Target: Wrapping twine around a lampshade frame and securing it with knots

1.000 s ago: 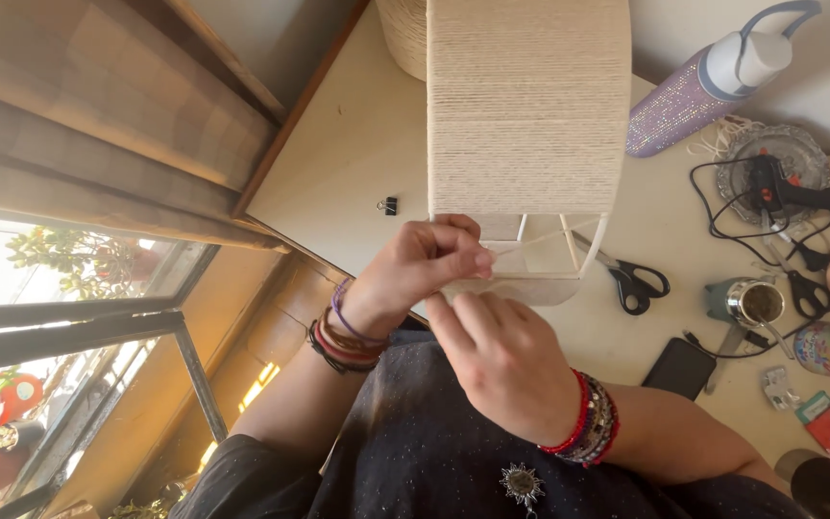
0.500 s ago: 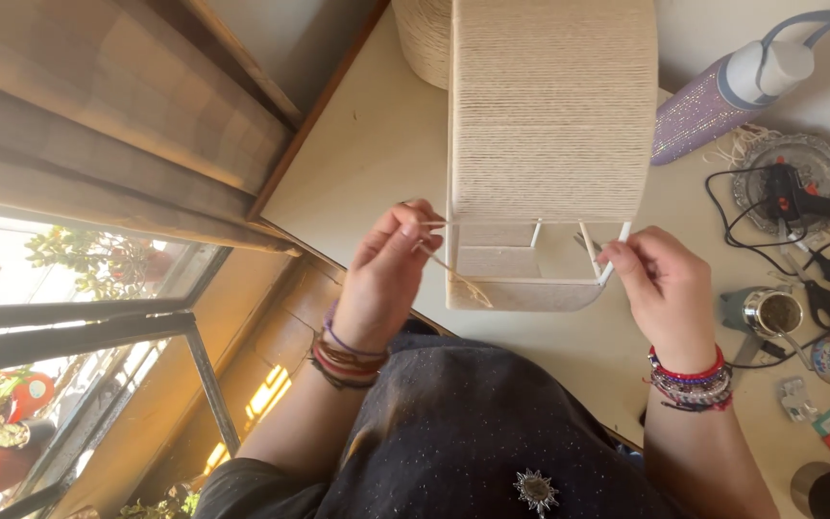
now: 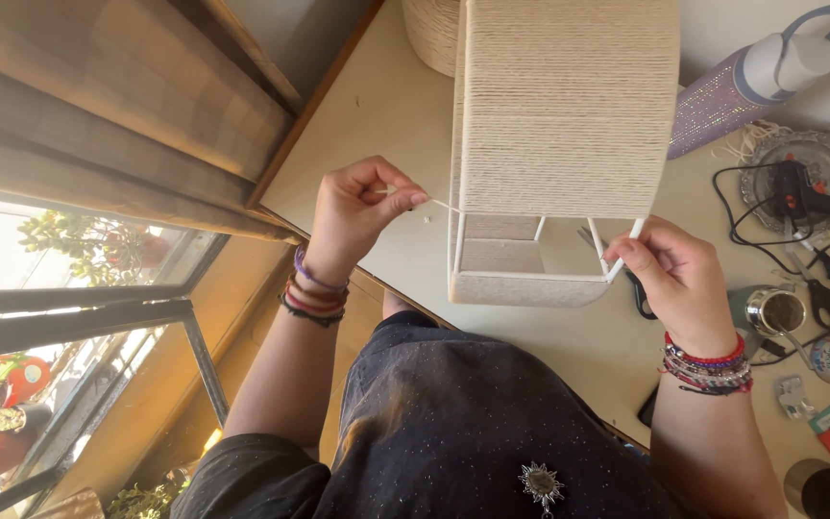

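Note:
A tall box-shaped white wire frame (image 3: 530, 274), wrapped most of the way in cream cord (image 3: 569, 106), stands on the beige table (image 3: 377, 125). My left hand (image 3: 362, 211) pinches the loose end of the cord and holds it taut out to the left of the frame. On the other side, my right hand (image 3: 679, 279) grips the bare wire post at the frame's front right corner. The lower part of the frame is unwrapped on its near face.
A cord spool (image 3: 429, 29) stands behind the frame. A glittery purple bottle (image 3: 742, 86), a glue gun on a metal dish (image 3: 804, 187), scissors (image 3: 641, 293), a metal cup (image 3: 775, 309) and small items lie at the right. A window (image 3: 60, 317) is at the left.
My left hand has drawn the cord away from the frame toward the left. Both hands were together at the frame's front a second ago; the right now holds the right corner post.

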